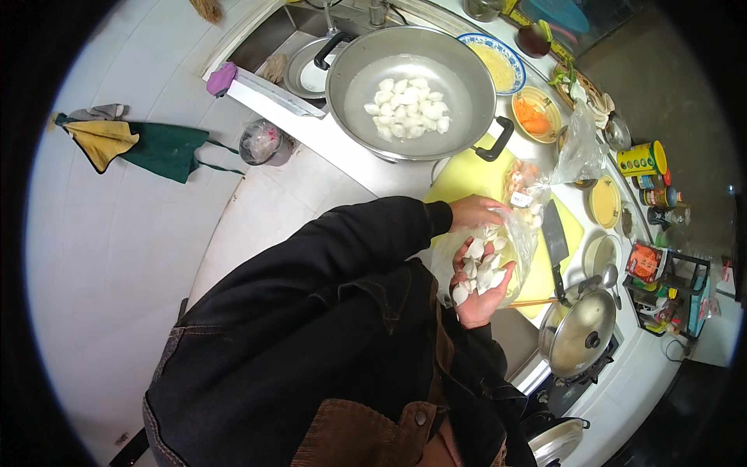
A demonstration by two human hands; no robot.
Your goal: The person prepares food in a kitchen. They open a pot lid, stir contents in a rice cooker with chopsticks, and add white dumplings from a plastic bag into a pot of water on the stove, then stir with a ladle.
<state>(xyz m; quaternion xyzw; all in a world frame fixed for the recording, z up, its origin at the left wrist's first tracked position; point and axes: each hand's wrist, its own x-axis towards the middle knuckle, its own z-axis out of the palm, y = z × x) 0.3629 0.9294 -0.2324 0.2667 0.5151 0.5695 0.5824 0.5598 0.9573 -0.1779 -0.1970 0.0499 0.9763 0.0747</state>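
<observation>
My right hand [481, 306] is cupped palm up and holds several small white dumplings [480, 268]. Around and beside it spreads a clear plastic bag [516, 239], its near edge gripped in my left hand [474, 211]. A few more dumplings show at the bag's mouth, partly behind my fingers. Ahead and to the left stands a large two-handled steel pot [354, 131]. In its clear water lies a cluster of white dumplings [408, 108]. Under the bag is a yellow-green cutting board [461, 175].
A cleaver [554, 233] lies on the board beside a bagged package [521, 182]. Wooden chopsticks [531, 302] stick out beneath the plastic bag. Bowls of shredded carrot [530, 114] and a blue-rimmed plate [518, 64] line the back. A lidded pot [583, 335] stands at right; the sink [245, 49] is at left.
</observation>
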